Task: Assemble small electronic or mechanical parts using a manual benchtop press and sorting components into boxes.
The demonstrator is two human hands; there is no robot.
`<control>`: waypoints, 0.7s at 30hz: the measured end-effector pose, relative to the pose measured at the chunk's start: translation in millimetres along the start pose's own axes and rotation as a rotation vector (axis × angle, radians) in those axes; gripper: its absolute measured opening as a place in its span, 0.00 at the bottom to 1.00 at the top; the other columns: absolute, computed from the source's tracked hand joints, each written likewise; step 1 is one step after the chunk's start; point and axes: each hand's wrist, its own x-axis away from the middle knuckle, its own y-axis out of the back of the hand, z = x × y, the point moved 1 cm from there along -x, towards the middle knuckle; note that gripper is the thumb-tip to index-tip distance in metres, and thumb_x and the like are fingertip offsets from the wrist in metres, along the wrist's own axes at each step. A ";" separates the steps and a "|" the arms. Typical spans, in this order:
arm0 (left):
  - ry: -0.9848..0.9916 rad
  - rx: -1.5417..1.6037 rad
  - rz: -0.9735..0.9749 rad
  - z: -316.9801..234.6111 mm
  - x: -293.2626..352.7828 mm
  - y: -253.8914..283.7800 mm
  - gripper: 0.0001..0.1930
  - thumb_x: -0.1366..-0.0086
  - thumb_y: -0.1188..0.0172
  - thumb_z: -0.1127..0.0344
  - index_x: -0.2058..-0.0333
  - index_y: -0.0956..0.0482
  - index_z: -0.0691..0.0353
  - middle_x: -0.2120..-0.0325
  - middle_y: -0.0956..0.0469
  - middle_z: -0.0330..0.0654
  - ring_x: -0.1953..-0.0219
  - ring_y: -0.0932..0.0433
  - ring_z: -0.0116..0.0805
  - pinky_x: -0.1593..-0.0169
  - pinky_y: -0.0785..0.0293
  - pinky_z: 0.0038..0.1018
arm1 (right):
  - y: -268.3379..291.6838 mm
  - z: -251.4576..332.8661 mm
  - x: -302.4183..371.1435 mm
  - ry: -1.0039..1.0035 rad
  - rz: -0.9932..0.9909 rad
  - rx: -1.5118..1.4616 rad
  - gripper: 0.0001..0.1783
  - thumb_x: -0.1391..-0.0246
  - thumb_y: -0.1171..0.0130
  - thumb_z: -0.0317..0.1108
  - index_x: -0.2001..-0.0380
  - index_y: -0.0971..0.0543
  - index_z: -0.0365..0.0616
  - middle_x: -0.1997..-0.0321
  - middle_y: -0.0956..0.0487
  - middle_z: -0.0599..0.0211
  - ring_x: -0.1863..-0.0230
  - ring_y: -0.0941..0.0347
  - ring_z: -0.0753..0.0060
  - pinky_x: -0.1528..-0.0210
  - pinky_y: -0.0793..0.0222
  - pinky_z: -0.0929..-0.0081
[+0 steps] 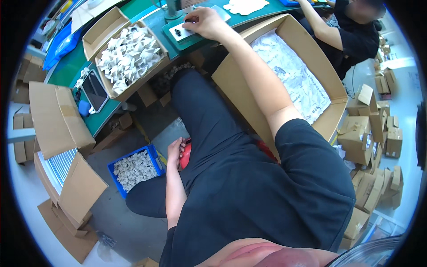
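Observation:
My right hand [205, 22] reaches out to the workbench, its fingers pinched at a small black part [192, 20] on a white rectangular plate [189, 35]. A second black piece [178, 32] stands on the same plate, which rests on a green pad [198, 42]. Down by my thigh is my left hand [175, 150], its fingers curled beside a red stool seat [186, 155]; whatever it holds, if anything, is hidden. Left of the plate, an open cardboard box [141, 80] is heaped with white folded pieces [129, 55].
A phone [94, 90] lies near the bench's left edge. A blue crate [116, 182] of small pale parts stands on the floor. Beside my right arm is a large carton [336, 113] with crumpled paper. Another person [351, 33] sits at far right; cartons [62, 118] stand at left.

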 end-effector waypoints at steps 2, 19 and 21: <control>-0.003 -0.017 0.010 0.1 -0.6 -0.9 0.15 0.27 0.43 0.55 0.57 0.18 0.62 0.75 0.26 0.30 0.80 0.32 0.16 0.83 0.41 0.15 | -5.4 -2.7 1.0 0.008 -0.012 -0.054 0.18 0.49 0.28 0.42 0.58 0.14 0.43 0.62 0.15 0.55 0.60 0.18 0.60 0.53 0.23 0.69; -0.027 0.125 -0.069 13.9 -0.7 10.5 0.14 0.26 0.43 0.55 0.59 0.20 0.61 0.74 0.25 0.32 0.80 0.31 0.18 0.83 0.39 0.16 | -6.1 -5.1 5.2 -0.002 -0.029 -0.227 0.21 0.51 0.26 0.44 0.59 0.14 0.40 0.68 0.18 0.62 0.65 0.23 0.68 0.58 0.25 0.71; -0.042 0.139 -0.080 12.5 0.5 7.7 0.14 0.26 0.44 0.55 0.59 0.20 0.60 0.75 0.25 0.32 0.80 0.31 0.18 0.83 0.39 0.16 | -7.2 -14.6 6.5 -0.045 -0.028 -0.257 0.22 0.51 0.26 0.44 0.58 0.14 0.40 0.68 0.20 0.63 0.66 0.24 0.69 0.58 0.26 0.71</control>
